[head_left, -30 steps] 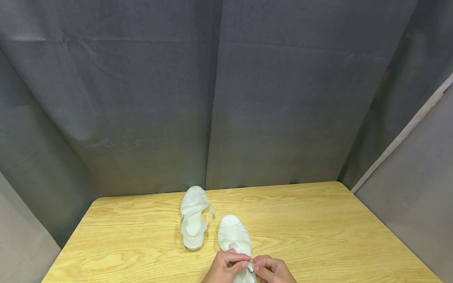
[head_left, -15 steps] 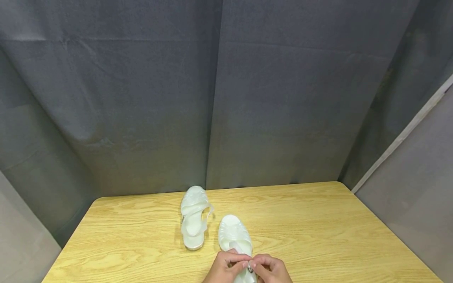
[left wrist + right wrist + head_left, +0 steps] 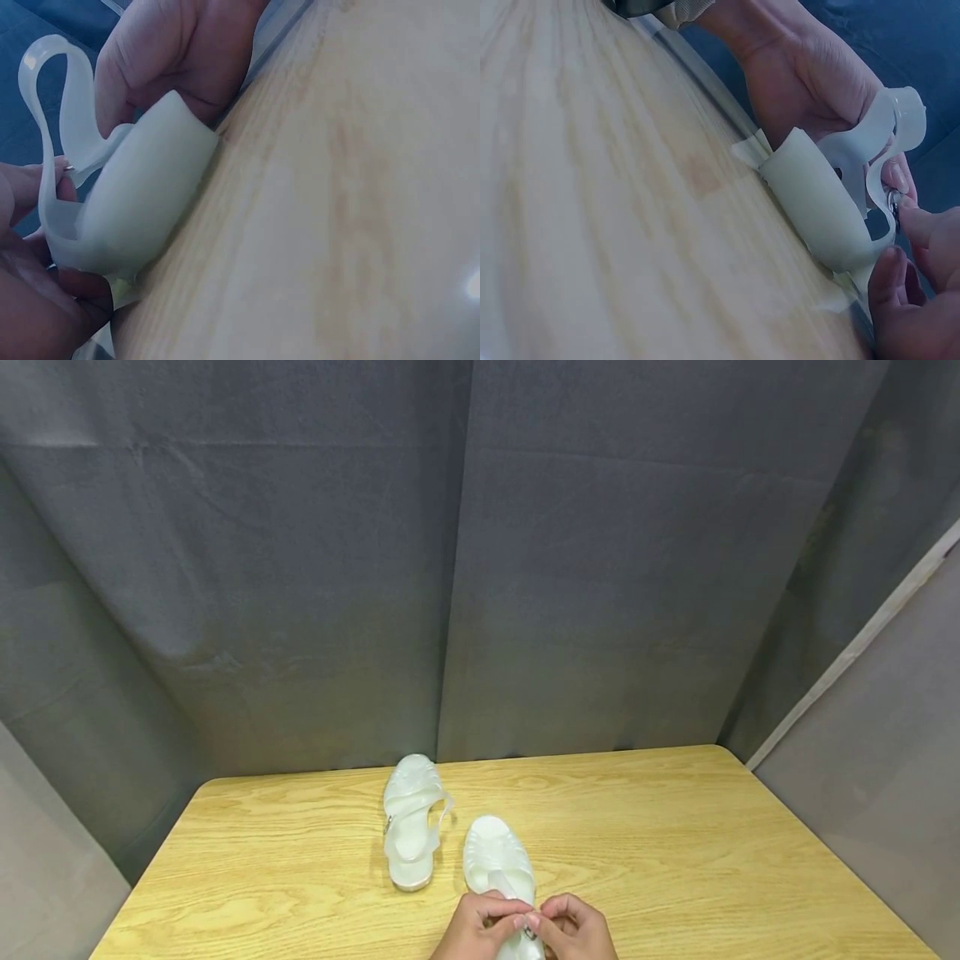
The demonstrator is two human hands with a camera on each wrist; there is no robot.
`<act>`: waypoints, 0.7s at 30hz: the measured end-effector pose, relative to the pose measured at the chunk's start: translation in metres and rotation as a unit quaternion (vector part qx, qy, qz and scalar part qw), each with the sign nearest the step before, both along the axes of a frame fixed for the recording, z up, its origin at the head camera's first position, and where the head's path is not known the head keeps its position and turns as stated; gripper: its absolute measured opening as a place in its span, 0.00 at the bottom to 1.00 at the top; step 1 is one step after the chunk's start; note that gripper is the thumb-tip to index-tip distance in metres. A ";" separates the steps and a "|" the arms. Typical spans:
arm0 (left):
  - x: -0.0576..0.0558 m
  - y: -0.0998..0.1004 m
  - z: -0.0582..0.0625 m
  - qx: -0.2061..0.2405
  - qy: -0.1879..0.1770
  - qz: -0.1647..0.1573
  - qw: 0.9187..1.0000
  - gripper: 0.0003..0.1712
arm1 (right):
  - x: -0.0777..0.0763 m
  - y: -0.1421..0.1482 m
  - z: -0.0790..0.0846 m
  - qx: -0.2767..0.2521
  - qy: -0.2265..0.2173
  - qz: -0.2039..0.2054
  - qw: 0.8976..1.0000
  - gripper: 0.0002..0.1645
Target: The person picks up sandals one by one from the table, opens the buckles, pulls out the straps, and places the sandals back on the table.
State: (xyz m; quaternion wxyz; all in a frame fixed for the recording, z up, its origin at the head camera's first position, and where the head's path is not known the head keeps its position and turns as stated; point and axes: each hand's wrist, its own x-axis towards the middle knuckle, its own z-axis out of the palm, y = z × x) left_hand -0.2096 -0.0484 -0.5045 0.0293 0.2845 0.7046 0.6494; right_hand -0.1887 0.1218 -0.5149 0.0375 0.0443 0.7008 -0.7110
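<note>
Two pale, translucent jelly sandals are on the table. Both hands work at the side of the nearer sandal [image 3: 495, 853], whose toe points away. My left hand [image 3: 480, 928] pinches its strap near the small metal buckle [image 3: 529, 932]. Close against those fingertips, my right hand [image 3: 576, 930] pinches the strap at the buckle with thumb and forefinger. In the right wrist view the buckle [image 3: 894, 201] shows between the hands, and the heel strap [image 3: 909, 120] loops up behind the heel [image 3: 814, 206]. Fingers partly hide the strap's end.
The other sandal [image 3: 411, 835] lies further back on the left, its strap sticking out to the right. The wood-grain table [image 3: 675, 835] ends at a grey curtain [image 3: 600, 610] behind, with pale panels [image 3: 885, 760] at the sides.
My right hand has shifted slightly left, its fingertips now meeting the left hand's at the buckle. The left hand and both sandals stay almost where they were.
</note>
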 end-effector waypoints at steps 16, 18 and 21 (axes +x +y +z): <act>0.002 0.000 0.003 0.011 -0.036 -0.006 0.999 0.15 | -0.011 0.014 0.015 0.034 0.011 0.099 0.994 0.27; 0.002 -0.001 0.003 0.006 -0.035 -0.006 0.999 0.15 | -0.015 0.017 0.019 0.045 0.010 0.125 0.991 0.26; 0.001 -0.001 0.002 -0.002 -0.032 -0.006 0.999 0.15 | -0.022 0.017 0.022 0.064 0.011 0.163 0.985 0.23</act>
